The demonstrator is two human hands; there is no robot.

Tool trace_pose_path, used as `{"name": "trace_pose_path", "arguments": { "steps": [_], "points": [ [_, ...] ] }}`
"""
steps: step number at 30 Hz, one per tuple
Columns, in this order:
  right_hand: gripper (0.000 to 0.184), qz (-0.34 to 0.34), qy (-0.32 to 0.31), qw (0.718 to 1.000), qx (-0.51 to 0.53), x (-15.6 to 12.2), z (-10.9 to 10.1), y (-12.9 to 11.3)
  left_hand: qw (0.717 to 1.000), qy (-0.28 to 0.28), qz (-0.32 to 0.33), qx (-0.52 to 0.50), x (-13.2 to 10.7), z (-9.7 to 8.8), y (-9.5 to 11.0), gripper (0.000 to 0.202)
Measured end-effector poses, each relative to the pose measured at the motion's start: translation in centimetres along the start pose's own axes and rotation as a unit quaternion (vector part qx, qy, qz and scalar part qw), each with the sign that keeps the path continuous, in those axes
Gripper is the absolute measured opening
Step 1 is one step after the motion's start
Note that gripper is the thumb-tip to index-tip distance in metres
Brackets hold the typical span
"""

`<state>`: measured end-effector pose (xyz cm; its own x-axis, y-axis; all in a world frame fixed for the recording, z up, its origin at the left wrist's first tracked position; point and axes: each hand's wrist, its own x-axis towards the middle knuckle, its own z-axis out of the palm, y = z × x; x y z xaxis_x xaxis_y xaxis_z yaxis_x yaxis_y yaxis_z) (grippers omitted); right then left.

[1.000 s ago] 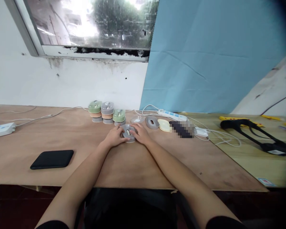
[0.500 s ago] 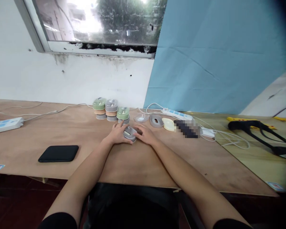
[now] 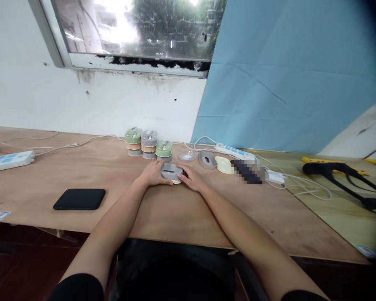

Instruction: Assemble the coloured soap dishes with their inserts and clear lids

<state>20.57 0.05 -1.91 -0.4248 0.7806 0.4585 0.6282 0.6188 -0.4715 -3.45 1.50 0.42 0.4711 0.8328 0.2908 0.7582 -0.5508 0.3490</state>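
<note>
Between my hands is a grey oval dish-like piece (image 3: 172, 168) with a long slot in its middle. A pale rim (image 3: 177, 182) shows under its near edge; whether the two are joined I cannot tell. My left hand (image 3: 154, 173) grips the grey piece's left side, thumb along the near edge. On its right side, the fingers of my right hand (image 3: 191, 178) are closed on it. Just behind stands a stack topped by a green box with a clear lid (image 3: 163, 148). To the right lie a clear lid (image 3: 188, 155), another grey slotted piece (image 3: 207, 160) and a pale yellow dish (image 3: 224, 165).
Two taller stacks of boxes, one topped green (image 3: 133, 136) and one grey (image 3: 149, 138), stand near the wall. A black phone-like slab (image 3: 79, 199) lies at left. Power strips (image 3: 235, 151) and white cables run along the back; a black strap-like frame (image 3: 335, 167) is at right.
The grey piece between my hands has been raised and tilted; its slot looked pale before and is grey now. Both hands stay on it. The view has shifted slightly.
</note>
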Motion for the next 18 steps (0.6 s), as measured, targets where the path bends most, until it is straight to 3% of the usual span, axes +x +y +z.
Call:
{"name": "trace_pose_path", "arguments": {
  "steps": [6,12,15,18],
  "points": [
    [0.043,0.044,0.032,0.998,0.043,0.21,-0.03,0.07,0.998,0.011,0.028,-0.05,0.2,0.59,-0.43,0.121],
    [0.063,0.064,0.018,0.997,0.027,0.12,-0.26,-0.55,0.996,0.028,-0.002,-0.082,0.17,0.82,-0.8,0.122],
    [0.057,0.063,0.056,0.996,0.037,0.2,-0.24,-0.62,0.994,0.052,0.005,-0.094,0.21,0.87,-0.71,0.127],
    [0.052,0.063,0.134,0.988,0.054,0.35,-0.49,0.12,0.991,0.071,0.021,-0.109,0.28,0.94,-0.49,0.135]
  ]
}}
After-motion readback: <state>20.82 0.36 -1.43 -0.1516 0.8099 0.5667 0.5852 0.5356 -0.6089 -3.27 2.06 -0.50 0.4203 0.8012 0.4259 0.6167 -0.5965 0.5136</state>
